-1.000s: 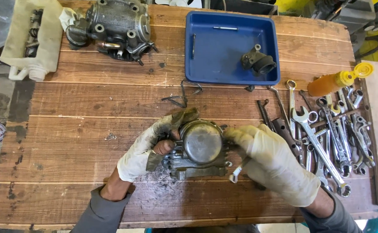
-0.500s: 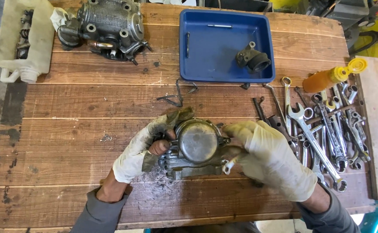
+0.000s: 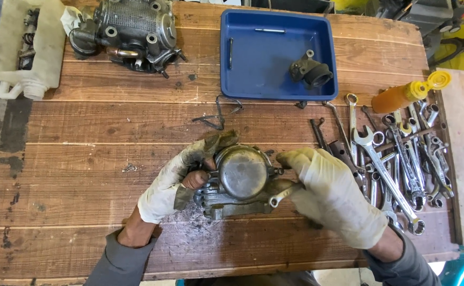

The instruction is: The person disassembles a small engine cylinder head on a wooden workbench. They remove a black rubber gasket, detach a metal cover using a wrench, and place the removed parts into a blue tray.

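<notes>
A grimy metal engine part with a round domed cover lies on the wooden table in front of me. My left hand, in a torn dirty glove, grips the part's left side, fingers curled over its top edge. My right hand, in a stained pale glove, holds a small wrench against the part's right side, its ring end near the lower right corner of the part.
A blue tray with a black rubber elbow and thin rods sits at the back. A finned engine head lies back left beside a white container. Several wrenches and an orange bottle lie at right. A bent wire clip lies mid-table.
Both hands stay on the engine part. The right hand has shifted slightly with the small wrench at the part's right side; the view has drifted a little.
</notes>
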